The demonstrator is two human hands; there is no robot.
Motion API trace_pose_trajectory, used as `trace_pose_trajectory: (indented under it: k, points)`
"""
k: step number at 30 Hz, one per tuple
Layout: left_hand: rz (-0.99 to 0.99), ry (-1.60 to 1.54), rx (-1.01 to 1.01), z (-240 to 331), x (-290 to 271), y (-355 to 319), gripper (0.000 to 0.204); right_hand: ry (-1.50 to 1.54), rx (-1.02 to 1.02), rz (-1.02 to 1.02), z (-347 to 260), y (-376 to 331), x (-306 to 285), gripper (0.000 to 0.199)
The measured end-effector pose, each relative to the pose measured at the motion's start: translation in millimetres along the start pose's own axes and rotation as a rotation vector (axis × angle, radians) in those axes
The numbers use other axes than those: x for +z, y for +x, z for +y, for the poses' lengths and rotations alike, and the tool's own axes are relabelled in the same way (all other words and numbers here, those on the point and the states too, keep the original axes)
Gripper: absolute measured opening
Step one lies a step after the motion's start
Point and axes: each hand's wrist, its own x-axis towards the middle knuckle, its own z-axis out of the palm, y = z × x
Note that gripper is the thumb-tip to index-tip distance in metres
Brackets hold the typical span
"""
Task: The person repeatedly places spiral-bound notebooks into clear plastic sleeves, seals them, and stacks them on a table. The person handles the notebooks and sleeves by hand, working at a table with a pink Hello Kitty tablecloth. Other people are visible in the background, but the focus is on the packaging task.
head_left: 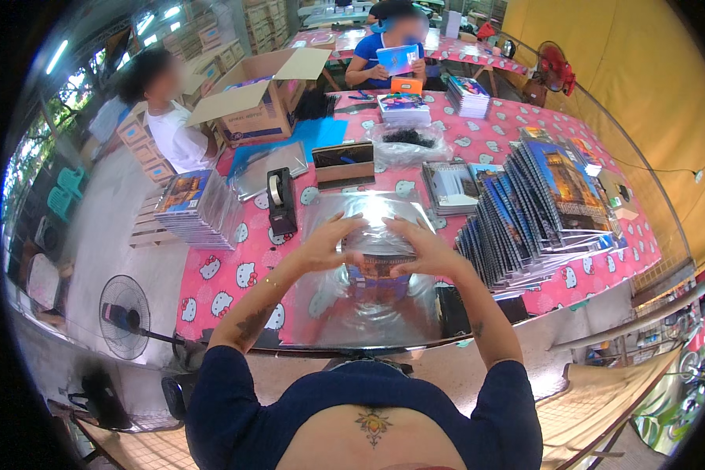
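Right in front of me, a spiral notebook [380, 283] lies under a clear plastic sheet [313, 301], which shines with glare. My left hand [335, 244] curves around its left side, fingers on the plastic and thumb pointing inward. From the other side my right hand [417, 247] curves in the same way, its thumb along the notebook's edge. Both hands grip the covered notebook between them. Whether there are more notebooks below it, I cannot tell. A black tape dispenser [280, 202] stands beyond my left hand. Behind the plastic is a small open cardboard box [345, 166].
A tall, leaning stack of spiral notebooks [525, 211] stands at right, a wrapped stack [196, 207] at left. Farther back are a large open carton [258, 106] and a bag of black spirals [407, 141]. Two people sit across the pink table [290, 313]; one holds a blue notebook [399, 60].
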Motion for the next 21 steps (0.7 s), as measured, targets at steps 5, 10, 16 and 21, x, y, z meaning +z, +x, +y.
trace_pose_trajectory:
  k: [5,10,16,21]
  points:
    - [0.121,0.335,0.2,9,21,-12,0.038,-0.213,-0.066,0.176,1,-8,30,0.048]
    - [0.017,0.097,0.038,20,0,2,0.03,-0.253,0.022,0.159,-14,4,20,0.025]
    - [-0.141,0.183,-0.248,23,8,26,0.047,-0.1,0.234,-0.064,-2,31,6,0.021]
    - [0.134,0.508,-0.047,10,9,36,0.06,-0.152,0.14,-0.007,21,43,-1,0.038]
